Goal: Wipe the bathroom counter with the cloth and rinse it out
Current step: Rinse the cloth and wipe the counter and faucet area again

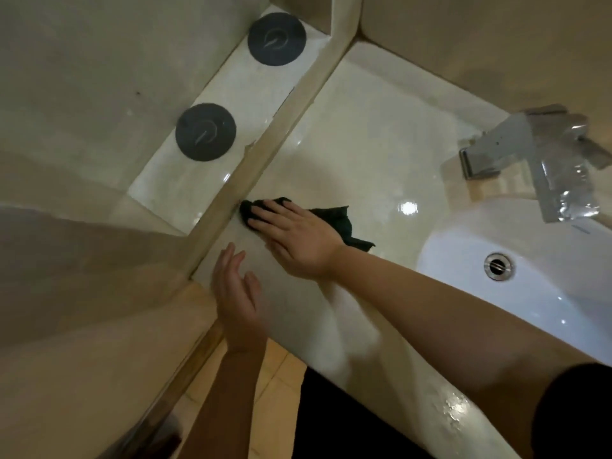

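A dark green cloth point(344, 223) lies flat on the glossy cream counter point(357, 144), close to the beige side ledge. My right hand point(298, 240) presses on it with fingers spread, covering its middle; cloth shows past the fingertips and behind the palm. My left hand point(236, 293) hovers at the counter's near left corner, fingers apart and holding nothing. The white sink basin point(463, 256) with a metal drain point(498, 266) sits to the right of the cloth.
A chrome tap point(543, 160) stands above the basin at the right. Beyond the beige ledge point(265, 154) a lower shelf holds two dark round discs point(205, 132) point(276, 38). Tiled walls enclose the corner. Water drops glisten on the counter's front edge point(453, 409).
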Tool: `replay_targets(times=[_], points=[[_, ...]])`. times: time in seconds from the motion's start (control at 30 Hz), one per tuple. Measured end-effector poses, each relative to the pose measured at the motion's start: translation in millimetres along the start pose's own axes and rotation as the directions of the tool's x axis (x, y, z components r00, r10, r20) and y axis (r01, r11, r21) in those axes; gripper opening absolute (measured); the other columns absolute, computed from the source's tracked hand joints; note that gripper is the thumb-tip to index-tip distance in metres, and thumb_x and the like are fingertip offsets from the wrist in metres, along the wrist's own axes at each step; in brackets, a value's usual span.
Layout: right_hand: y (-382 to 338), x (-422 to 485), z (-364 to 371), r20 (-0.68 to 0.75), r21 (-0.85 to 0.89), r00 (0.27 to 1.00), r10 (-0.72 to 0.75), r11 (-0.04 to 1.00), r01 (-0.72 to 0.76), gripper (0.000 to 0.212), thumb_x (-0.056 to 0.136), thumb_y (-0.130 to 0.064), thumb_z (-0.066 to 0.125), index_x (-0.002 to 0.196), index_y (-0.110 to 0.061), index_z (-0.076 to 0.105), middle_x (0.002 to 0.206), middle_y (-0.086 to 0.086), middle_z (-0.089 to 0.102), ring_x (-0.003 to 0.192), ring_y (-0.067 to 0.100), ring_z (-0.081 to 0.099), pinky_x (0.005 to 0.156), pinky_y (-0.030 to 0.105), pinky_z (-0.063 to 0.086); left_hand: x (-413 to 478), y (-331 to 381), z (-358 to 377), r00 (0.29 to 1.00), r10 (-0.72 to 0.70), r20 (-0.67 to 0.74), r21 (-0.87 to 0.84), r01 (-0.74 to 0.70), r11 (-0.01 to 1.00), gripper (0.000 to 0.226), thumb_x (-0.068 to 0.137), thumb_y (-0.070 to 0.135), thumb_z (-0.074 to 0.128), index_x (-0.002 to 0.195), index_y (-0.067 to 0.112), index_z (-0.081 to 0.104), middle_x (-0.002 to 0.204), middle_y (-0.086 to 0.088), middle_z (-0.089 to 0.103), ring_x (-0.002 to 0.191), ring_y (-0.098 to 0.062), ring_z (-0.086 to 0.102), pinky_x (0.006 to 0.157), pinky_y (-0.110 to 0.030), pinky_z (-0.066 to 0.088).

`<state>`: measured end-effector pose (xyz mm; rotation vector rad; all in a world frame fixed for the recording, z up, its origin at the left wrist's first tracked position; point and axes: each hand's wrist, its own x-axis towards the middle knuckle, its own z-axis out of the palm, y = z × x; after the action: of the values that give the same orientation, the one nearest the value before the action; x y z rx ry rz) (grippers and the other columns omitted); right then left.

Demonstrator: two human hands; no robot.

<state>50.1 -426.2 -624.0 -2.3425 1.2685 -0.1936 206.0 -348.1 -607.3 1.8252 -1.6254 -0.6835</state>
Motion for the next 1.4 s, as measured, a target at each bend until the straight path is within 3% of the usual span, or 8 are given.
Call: replay_targets(times=[0.33, 0.53, 0.7, 0.87, 1.0, 1.1, 1.17, 1.4], points=[[-47, -178, 45, 0.166, 0.068, 0.959, -0.231, 0.973, 0.222, 0.051, 0.095, -0.022, 0.029, 0.145, -0.018, 0.04, 0.152, 0.001, 0.034, 0.143, 0.02, 0.024, 0.118, 0.031, 0.004, -90, 12, -4, 0.999, 0.009, 0.051, -0.05, -0.006, 0.999, 0.036, 0.101, 0.029, 0.029, 0.136, 0.022, 0.037, 0.142, -0.008, 0.044, 0.133, -0.026, 0.041, 0.104, -0.051, 0.04], [-59, -288, 61, 0.17, 0.139, 0.961, -0.217, 0.971, 0.195, 0.043, 0.1, -0.02, 0.041, 0.143, -0.021, 0.042, 0.154, -0.004, 0.031, 0.145, 0.013, 0.018, 0.12, 0.029, 0.003, -148, 33, 19, 0.985, 0.064, 0.158, 0.009, -0.067, 0.998, 0.042, 0.1, 0.03, 0.029, 0.13, 0.007, 0.047, 0.139, -0.009, 0.048, 0.13, -0.028, 0.045, 0.101, -0.051, 0.042], [-41, -308, 59, 0.191, 0.168, 0.938, -0.291, 0.951, 0.261, 0.045, 0.101, -0.019, 0.03, 0.145, -0.016, 0.038, 0.155, 0.002, 0.03, 0.145, 0.016, 0.018, 0.12, 0.032, 0.008, -160, 44, 30, 0.98, 0.095, 0.172, -0.019, -0.093, 0.995, 0.041, 0.1, 0.029, 0.03, 0.131, 0.009, 0.047, 0.139, -0.009, 0.048, 0.13, -0.029, 0.045, 0.1, -0.053, 0.042], [8, -232, 27, 0.02, 0.111, 1.0, 0.006, 0.994, -0.008, 0.05, 0.098, -0.02, 0.024, 0.146, -0.016, 0.037, 0.153, 0.005, 0.033, 0.142, 0.02, 0.026, 0.117, 0.032, 0.009, -141, 47, 36, 0.973, 0.137, 0.186, -0.051, -0.13, 0.99, 0.037, 0.101, 0.027, 0.031, 0.133, 0.013, 0.042, 0.136, -0.012, 0.049, 0.13, -0.029, 0.044, 0.1, -0.053, 0.041], [36, -168, -2, -0.024, 0.049, 0.995, 0.098, 0.994, -0.096, 0.053, 0.096, -0.014, 0.02, 0.148, -0.018, 0.031, 0.155, 0.005, 0.027, 0.145, 0.022, 0.021, 0.117, 0.031, 0.005, -117, 55, 37, 0.958, 0.187, 0.216, -0.03, -0.185, 0.982, 0.035, 0.101, 0.026, 0.031, 0.134, 0.018, 0.038, 0.135, -0.013, 0.05, 0.129, -0.03, 0.044, 0.101, -0.052, 0.041], [45, -152, -8, -0.091, 0.053, 0.974, 0.207, 0.978, -0.202, 0.055, 0.096, -0.004, 0.031, 0.15, -0.019, 0.029, 0.157, 0.004, 0.024, 0.146, 0.022, 0.017, 0.118, 0.032, 0.005, -100, 62, 35, 0.947, 0.202, 0.249, 0.001, -0.209, 0.978, 0.036, 0.1, 0.022, 0.033, 0.132, 0.01, 0.044, 0.139, -0.011, 0.047, 0.133, -0.028, 0.04, 0.109, -0.037, 0.036], [33, -170, 0, -0.106, 0.063, 0.978, 0.179, 0.983, -0.173, 0.053, 0.097, -0.01, 0.031, 0.149, -0.018, 0.03, 0.156, 0.005, 0.026, 0.146, 0.023, 0.018, 0.118, 0.035, 0.006, -88, 63, 34, 0.95, 0.188, 0.248, 0.026, -0.201, 0.979, 0.038, 0.1, 0.022, 0.032, 0.131, 0.006, 0.047, 0.141, -0.01, 0.046, 0.135, -0.026, 0.038, 0.109, -0.029, 0.033], [-29, -321, 52, 0.039, 0.12, 0.998, 0.049, 0.991, -0.054, 0.052, 0.097, -0.015, 0.028, 0.149, -0.02, 0.031, 0.156, -0.001, 0.028, 0.146, 0.019, 0.018, 0.119, 0.033, 0.005, -81, 73, 58, 0.937, 0.203, 0.285, 0.036, -0.222, 0.974, 0.036, 0.101, 0.02, 0.034, 0.131, 0.005, 0.047, 0.135, -0.015, 0.052, 0.13, -0.031, 0.043, 0.108, -0.046, 0.036]])
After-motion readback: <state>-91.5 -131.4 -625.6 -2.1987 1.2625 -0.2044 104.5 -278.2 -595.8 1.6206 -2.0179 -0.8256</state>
